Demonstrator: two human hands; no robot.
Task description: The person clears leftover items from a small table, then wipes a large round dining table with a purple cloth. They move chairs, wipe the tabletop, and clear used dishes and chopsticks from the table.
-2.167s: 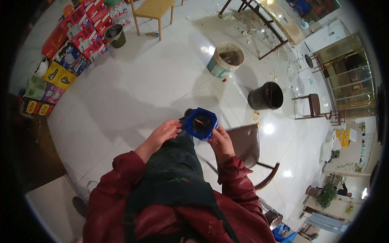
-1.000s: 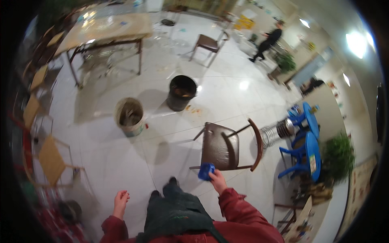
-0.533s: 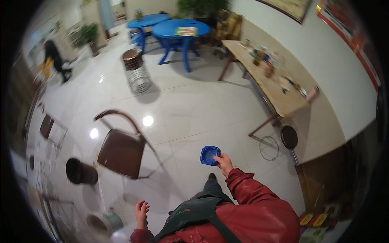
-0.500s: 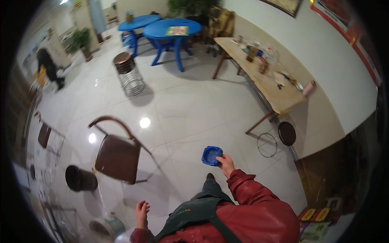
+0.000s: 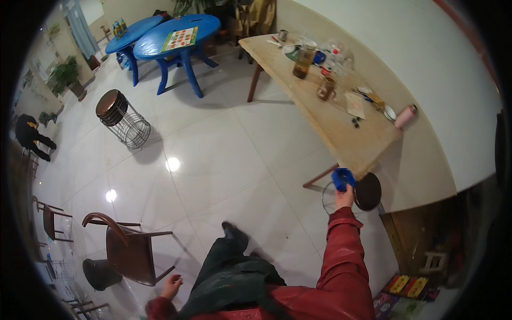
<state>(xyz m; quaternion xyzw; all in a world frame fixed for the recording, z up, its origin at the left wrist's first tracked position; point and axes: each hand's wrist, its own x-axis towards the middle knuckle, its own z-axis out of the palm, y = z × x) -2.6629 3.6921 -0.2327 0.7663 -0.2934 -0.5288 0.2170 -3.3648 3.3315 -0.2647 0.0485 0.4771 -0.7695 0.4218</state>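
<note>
My right hand [image 5: 344, 198] is stretched forward, its fingers gripping a square blue ashtray [image 5: 343, 178]. The ashtray is held up near the close corner of the wooden table [image 5: 320, 114], and from this angle it overlaps the round dark stool [image 5: 368, 192]. I cannot tell whether it touches the table. Low on the left, my left hand [image 5: 172, 286] hangs beside my body with nothing in it, its fingers loosely bent and a little apart. Closest to it is the brown chair [image 5: 128, 253].
On the table are a jar of dark liquid [image 5: 304, 63], a brown jar [image 5: 326, 88], a pink thread cone [image 5: 406, 117] and plastic bags. Stacked stools [image 5: 122, 120] stand on the tiled floor. Two blue tables [image 5: 200, 26] are farther back. A person [image 5: 33, 136] bends at far left.
My right hand has carried the ashtray right and forward, from over the floor to the table's corner. The view has turned and come closer to the table. The person at far left has bent over.
</note>
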